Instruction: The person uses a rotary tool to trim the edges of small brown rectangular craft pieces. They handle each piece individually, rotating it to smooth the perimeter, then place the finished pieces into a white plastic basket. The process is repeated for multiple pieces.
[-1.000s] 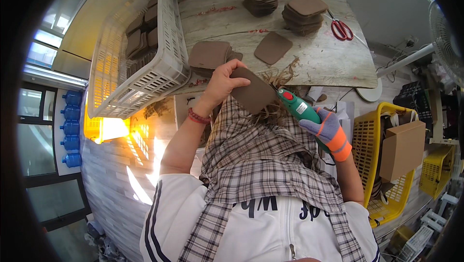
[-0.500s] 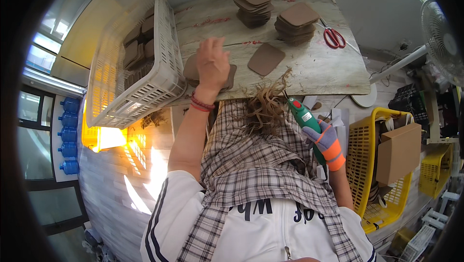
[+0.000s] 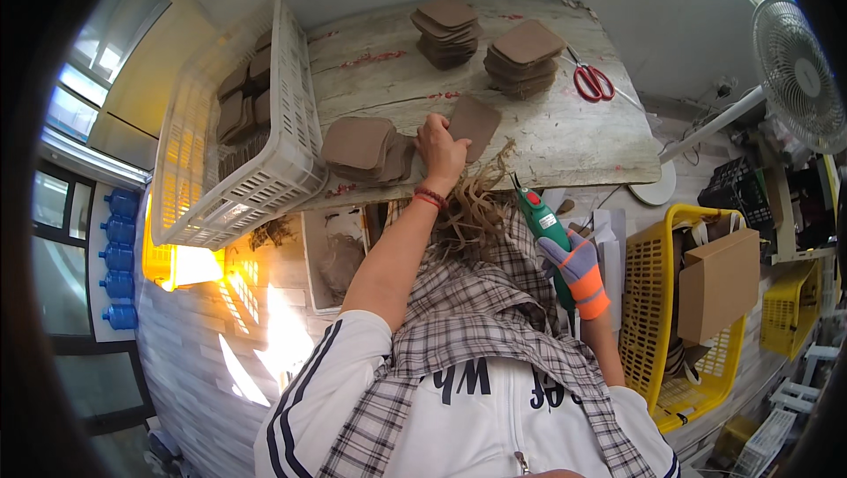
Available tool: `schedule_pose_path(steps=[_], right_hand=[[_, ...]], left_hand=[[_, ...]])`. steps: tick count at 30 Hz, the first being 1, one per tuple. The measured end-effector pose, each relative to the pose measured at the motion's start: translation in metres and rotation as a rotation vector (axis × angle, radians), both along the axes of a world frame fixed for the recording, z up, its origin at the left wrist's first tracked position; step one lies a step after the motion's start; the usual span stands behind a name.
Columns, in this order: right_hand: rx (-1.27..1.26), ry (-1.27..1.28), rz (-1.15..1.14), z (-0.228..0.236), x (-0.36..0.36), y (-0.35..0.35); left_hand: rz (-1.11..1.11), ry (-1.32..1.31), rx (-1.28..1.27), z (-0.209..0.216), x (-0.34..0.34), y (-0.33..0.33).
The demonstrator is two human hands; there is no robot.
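Note:
My left hand (image 3: pixel 441 150) is at the table's front part, its fingers closed on the left edge of a brown square pad (image 3: pixel 477 123) with rounded corners. In my right hand (image 3: pixel 573 268), which wears a grey and orange glove, is a green handheld power tool (image 3: pixel 549 224) with a red button and a thin tip pointing up towards the table edge. Curly brown offcut strips (image 3: pixel 472 218) lie heaped on the plaid apron between my arms. Left of my left hand sits a low, uneven pile of similar brown pads (image 3: pixel 360 143).
Two pad stacks, one farther back (image 3: pixel 445 26) and one to its right (image 3: pixel 527 48), stand on the worn table (image 3: pixel 371 81). Red-handled scissors (image 3: pixel 593 83) lie beside them. A white crate (image 3: pixel 296 116) of pads borders the left; a yellow basket (image 3: pixel 648 302) and a fan (image 3: pixel 798 72) are right.
My left hand has moved right, from above the left pile to the single pad, and closed on its edge. The left pile is now uncovered. The right hand still holds the green tool.

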State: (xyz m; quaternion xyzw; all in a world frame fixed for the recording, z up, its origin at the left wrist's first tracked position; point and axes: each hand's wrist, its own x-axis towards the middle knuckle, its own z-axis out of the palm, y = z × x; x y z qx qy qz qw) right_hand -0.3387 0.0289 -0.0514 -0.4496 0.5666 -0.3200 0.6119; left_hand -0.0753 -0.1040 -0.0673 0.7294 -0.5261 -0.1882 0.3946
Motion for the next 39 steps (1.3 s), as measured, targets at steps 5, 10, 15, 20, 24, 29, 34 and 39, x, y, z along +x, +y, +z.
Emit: schedule_pose_path(steps=[5, 10, 15, 20, 24, 29, 34, 39], right_hand=[[-0.022, -0.017, -0.031, 0.006, 0.012, -0.011], [-0.075, -0.043, -0.079, 0.02, 0.03, -0.019], [-0.08, -0.059, -0.065, 0.03, 0.04, -0.022], [-0.072, -0.112, -0.064, 0.034, 0.043, -0.021], [-0.1, -0.118, -0.089, 0.037, 0.042, -0.023], [-0.129, -0.127, -0.128, 0.035, 0.039, -0.027], [-0.127, -0.145, -0.163, 0.04, 0.036, -0.035], [-0.157, -0.142, -0.149, 0.054, 0.03, -0.037]], left_hand=[[-0.018, 1.023, -0.205, -0.002, -0.009, 0.004], [-0.022, 1.743, -0.288, 0.011, -0.022, 0.014], [-0.013, 1.877, -0.356, 0.018, -0.032, 0.021], [-0.034, 1.895, -0.345, 0.016, -0.04, 0.024], [-0.091, 1.855, -0.305, 0.016, -0.047, 0.031], [-0.17, 1.819, -0.218, 0.013, -0.056, 0.042], [-0.244, 1.746, -0.158, 0.001, -0.061, 0.051], [-0.354, 1.689, -0.157, 0.001, -0.057, 0.06]])
